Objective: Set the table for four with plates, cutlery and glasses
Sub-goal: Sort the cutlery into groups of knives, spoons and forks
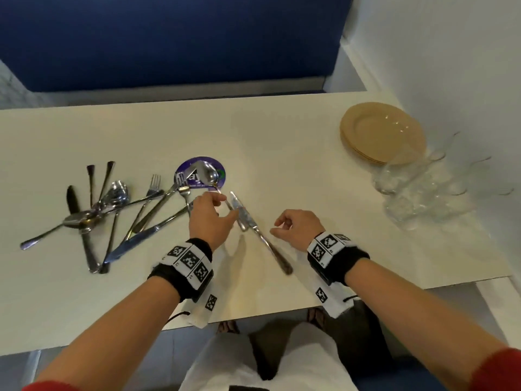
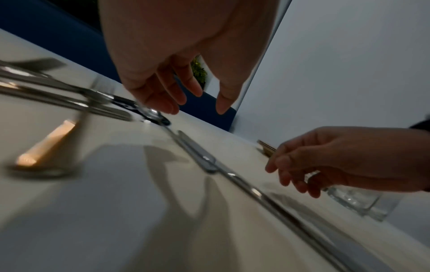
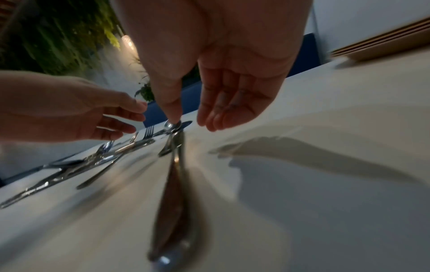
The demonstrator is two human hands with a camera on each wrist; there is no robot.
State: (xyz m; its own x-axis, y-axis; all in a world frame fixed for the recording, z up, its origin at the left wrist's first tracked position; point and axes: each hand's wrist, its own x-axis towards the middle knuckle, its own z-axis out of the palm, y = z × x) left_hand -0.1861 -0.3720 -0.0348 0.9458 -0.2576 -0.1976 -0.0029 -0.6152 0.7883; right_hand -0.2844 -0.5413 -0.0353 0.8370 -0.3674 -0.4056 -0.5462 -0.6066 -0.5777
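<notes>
A spoon [image 1: 211,173] lies with its bowl on a round purple sticker [image 1: 187,166], its handle running down beside a knife [image 1: 255,231] that lies diagonally at the table's centre. My left hand [image 1: 228,206] hovers over the spoon's handle; in the left wrist view its fingers and thumb [image 2: 197,108] hang spread and hold nothing. My right hand [image 1: 277,227] floats just right of the knife with fingers loosely curled, empty [image 3: 193,121]. A loose pile of forks, knives and spoons [image 1: 112,213] lies to the left. Tan plates [image 1: 380,131] are stacked at the far right.
Several clear glasses [image 1: 423,190] stand by the white wall, in front of the plates. The white table [image 1: 282,136] ends at a blue bench back beyond it. Its near edge runs just in front of my wrists.
</notes>
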